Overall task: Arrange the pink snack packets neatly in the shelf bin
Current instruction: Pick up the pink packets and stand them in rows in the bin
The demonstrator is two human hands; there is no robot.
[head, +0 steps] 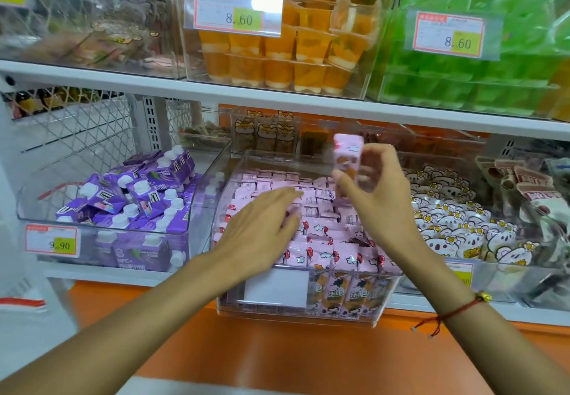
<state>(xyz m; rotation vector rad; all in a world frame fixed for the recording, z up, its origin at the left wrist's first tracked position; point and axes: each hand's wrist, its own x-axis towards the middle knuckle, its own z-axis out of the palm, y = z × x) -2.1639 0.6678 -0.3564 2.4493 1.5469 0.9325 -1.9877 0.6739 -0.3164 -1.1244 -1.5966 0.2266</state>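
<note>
A clear plastic shelf bin (382,299) in the middle of the lower shelf holds several pink snack packets (324,249), most of them standing in rows. My left hand (262,222) lies flat with straight fingers on the packets in the left half of the bin. My right hand (379,197) is raised above the bin's right side and pinches one pink packet (347,157) upright between thumb and fingers. Part of that packet is hidden behind my fingers.
Left of the pink bin stands a bin of purple drink cartons (132,197). To its right is a bin of white bear-print packets (456,225). The shelf above carries bins of orange jelly cups (277,49) and green packs (481,80). An orange ledge (277,351) runs below.
</note>
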